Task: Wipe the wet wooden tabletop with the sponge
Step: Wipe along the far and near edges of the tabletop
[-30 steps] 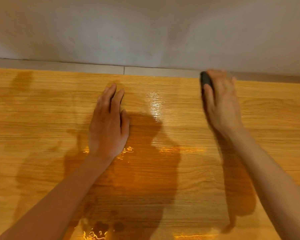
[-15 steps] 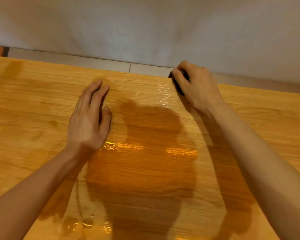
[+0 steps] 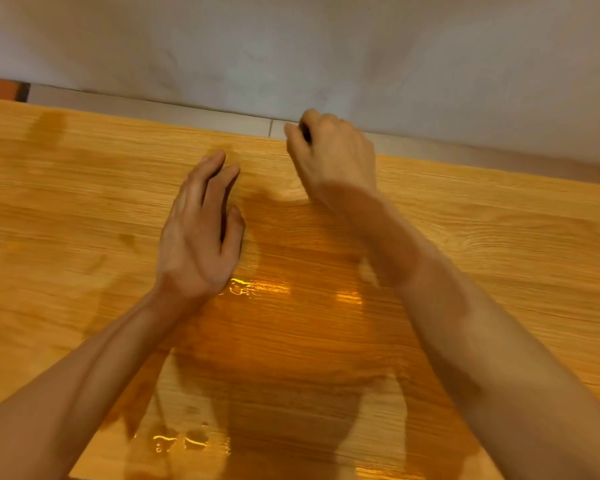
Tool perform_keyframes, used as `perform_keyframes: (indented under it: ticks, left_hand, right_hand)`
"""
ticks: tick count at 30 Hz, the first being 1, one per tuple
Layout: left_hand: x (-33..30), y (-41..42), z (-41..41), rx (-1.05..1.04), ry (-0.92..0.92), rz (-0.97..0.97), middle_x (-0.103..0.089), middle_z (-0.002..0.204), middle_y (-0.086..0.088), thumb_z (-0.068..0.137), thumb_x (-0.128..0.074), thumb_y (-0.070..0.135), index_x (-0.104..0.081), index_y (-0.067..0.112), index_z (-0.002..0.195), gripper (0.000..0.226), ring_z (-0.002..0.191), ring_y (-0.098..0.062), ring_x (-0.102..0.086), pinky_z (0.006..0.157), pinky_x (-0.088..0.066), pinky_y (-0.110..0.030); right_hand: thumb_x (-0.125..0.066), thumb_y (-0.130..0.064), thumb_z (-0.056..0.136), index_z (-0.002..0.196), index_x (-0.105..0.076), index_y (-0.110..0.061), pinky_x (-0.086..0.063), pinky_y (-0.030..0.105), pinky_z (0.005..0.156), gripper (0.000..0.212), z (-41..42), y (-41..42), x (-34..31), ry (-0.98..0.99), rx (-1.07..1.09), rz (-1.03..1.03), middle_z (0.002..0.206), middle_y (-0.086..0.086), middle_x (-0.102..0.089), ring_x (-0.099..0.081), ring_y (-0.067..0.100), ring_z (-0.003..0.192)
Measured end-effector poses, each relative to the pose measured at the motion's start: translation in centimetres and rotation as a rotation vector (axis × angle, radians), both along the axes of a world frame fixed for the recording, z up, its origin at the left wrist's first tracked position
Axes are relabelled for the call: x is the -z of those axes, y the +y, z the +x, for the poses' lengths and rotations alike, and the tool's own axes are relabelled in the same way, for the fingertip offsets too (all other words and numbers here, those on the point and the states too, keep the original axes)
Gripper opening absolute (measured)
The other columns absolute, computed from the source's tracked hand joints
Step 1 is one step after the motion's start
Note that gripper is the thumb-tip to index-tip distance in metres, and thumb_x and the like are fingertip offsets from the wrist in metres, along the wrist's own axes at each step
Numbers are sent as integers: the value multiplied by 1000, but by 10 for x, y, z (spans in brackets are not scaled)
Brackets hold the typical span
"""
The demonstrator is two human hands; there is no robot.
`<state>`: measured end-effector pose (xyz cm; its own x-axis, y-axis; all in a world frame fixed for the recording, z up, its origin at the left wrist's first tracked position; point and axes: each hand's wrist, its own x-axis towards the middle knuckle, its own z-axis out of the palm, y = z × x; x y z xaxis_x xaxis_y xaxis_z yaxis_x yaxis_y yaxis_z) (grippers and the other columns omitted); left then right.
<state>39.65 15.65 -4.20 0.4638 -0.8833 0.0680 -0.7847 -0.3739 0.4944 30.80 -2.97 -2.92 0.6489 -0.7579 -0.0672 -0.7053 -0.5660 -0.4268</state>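
Since a second ago the right hand [image 3: 333, 157] has swept leftward along the far edge of the glossy, wet, orange-brown wooden tabletop [image 3: 499, 244], from well to the right to just beside the left hand [image 3: 198, 237]. Its fingers are curled tight round the small dark sponge [image 3: 305, 133], of which only a sliver shows between thumb and forefinger at the table's back edge, near the grey wall [image 3: 291, 46]. The left hand lies flat on the wood, fingers straight and close together, holding nothing, seemingly bracing. The sponge looks soft, light and compressible, probably slick once soaked, so a full-palm grip over its top suits pressing it flat. Shining puddles [image 3: 253, 287] remain nearer the person, so the wiping seems far from finished.
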Motion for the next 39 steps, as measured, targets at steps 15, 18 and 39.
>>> perform_keyframes:
  ticks: [15,18,39]
  left_hand:
    - [-10,38,66,67,71,-3,-31,159,-14,105,-38,30,-37,1,151,54,148,-27,-31,121,-28,-35]
    - [-10,59,106,-20,18,-2,-30,159,-19,105,-40,25,-38,-3,149,52,149,-32,-31,123,-25,-35]
    - [6,83,145,-82,-63,31,-29,161,-20,103,-35,29,-33,-4,152,58,150,-33,-25,123,-24,-51]
  right_hand:
    - [-38,-44,101,103,-66,-13,-36,34,73,42,34,23,-2,-22,27,-2,99,9,-68,-58,29,96]
    - [-41,-50,99,100,-67,-16,-45,37,71,43,31,17,-6,-13,6,107,92,7,-69,-60,28,88]
    - [-44,-43,98,96,-68,-17,-46,35,67,35,166,93,1,-48,24,15,92,3,-70,-63,27,86]
